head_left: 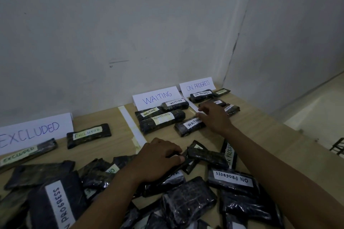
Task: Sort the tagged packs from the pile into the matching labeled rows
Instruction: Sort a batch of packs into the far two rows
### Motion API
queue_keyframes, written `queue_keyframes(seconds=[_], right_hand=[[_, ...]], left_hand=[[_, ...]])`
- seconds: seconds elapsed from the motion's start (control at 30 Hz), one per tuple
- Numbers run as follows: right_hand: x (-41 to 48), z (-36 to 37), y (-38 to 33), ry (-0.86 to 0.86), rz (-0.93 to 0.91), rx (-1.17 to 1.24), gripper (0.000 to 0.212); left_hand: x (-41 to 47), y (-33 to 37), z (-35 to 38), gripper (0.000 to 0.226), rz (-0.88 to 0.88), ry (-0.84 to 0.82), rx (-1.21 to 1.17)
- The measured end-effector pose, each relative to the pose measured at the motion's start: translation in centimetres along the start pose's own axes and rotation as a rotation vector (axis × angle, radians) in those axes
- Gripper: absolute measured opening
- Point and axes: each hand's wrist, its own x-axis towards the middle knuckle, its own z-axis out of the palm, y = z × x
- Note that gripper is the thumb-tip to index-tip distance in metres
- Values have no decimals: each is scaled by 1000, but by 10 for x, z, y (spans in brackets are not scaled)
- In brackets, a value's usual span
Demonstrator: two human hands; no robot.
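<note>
A pile of dark plastic-wrapped packs (188,202) with white tags covers the near part of the wooden table (260,132). My left hand (158,156) grips a dark pack (167,176) tagged WAITING on top of the pile. My right hand (214,117) reaches into the WAITING row and touches the right end of a pack (188,126) tagged WAITING that lies flat on the table. Standing cards read EXCLUDED (31,134), WAITING (158,96) and ON PROGRESS (198,85), each with tagged packs in front.
A strip of white tape (132,126) divides the EXCLUDED row from the WAITING row. The wall stands right behind the cards. The table's right edge runs diagonally at the right, with floor beyond. Two EXCLUDED packs (87,135) lie at the left.
</note>
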Motion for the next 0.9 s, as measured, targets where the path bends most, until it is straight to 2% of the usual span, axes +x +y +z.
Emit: queue_keyframes(seconds=[0.07, 0.2, 0.37, 0.47, 0.53, 0.63, 0.73, 0.8, 0.9], right_hand=[[-11, -2, -2, 30, -77, 33, 23], [-27, 3, -4, -51, -232, -95, 26], [-21, -4, -5, -123, -201, -157, 26], [-26, -14, -10, -135, -188, -86, 25], [-36, -29, -19, -251, -178, -8, 22], [-57, -54, -34, -572, -137, 47, 31], [-78, -61, -35, -709, -114, -93, 48], [-86, -60, -28, -676, -89, -104, 44], [-89, -66, -23, -514, -10, 105, 12]], left_hand=[[1, 0, 0, 36, 0, 10, 0], [2, -1, 1, 36, 1, 21, -7], [2, -3, 2, 33, 1, 23, -30], [2, -4, 4, 33, 2, 24, -34], [3, -4, 4, 33, 4, 19, -25], [3, -4, 4, 33, 6, 14, -8], [5, -6, 4, 34, 11, 18, 9], [5, -7, 5, 33, 16, 21, 16], [6, -8, 5, 33, 14, 25, 1]])
